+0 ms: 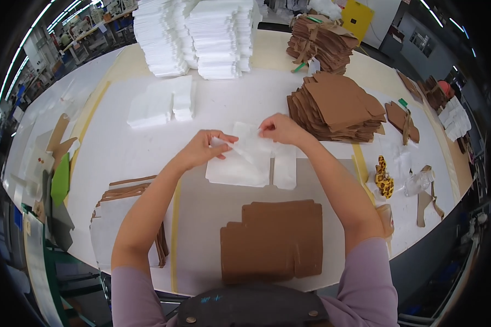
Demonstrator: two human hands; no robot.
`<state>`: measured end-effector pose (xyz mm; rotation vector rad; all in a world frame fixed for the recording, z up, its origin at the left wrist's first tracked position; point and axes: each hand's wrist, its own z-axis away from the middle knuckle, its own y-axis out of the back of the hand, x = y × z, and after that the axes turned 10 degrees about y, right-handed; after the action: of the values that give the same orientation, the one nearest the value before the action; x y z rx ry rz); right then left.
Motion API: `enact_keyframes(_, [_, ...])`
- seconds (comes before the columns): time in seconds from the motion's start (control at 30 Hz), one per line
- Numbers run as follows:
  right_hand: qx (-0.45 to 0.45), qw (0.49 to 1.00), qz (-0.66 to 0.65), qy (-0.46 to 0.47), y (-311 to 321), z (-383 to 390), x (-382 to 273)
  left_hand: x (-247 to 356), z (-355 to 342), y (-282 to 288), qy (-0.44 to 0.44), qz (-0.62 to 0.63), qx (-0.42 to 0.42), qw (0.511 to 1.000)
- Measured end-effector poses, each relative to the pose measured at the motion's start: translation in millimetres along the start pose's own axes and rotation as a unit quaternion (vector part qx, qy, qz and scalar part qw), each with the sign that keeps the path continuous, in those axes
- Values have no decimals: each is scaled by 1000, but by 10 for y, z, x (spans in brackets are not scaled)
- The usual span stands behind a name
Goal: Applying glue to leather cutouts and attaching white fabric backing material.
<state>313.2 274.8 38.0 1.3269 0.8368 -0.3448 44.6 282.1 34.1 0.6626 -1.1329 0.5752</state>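
Note:
With fingertips pinched, my left hand (204, 148) grips the near-left edge of a thin white sheet (237, 166). My right hand (282, 131) pinches the sheet's far right corner. The sheet is lifted and creased between the hands, over the table's middle; it cannot be told whether it is one layer or several. A narrow white strip (285, 168) lies just right of it. Nearer to me, a flat brown cut piece (273, 240) with a stepped outline rests on a grey board (202, 218).
Tall white stacks (193, 38) stand at the back; a lower white pile (161, 102) is in front of them. Brown pieces are heaped (338, 106) at the right, with a tied brown bundle (322, 43) behind. White-topped brown pieces (112, 229) lie left, a leopard-print cloth (383, 177) right.

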Motion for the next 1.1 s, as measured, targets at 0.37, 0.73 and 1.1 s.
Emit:
enact_keyframes(0.37, [383,751,-488,225,1009,2,-550,1047,-350,483,-229,173,212,934])
enact_keyframes(0.73, [132,973,-133,133,-171,1560,200,-275,655,-292,-125,-143,48,981])
enact_keyframes(1.1, [145,960,-220,-96,-158,1312,155,-210,479,-337,143,-189,219,947])
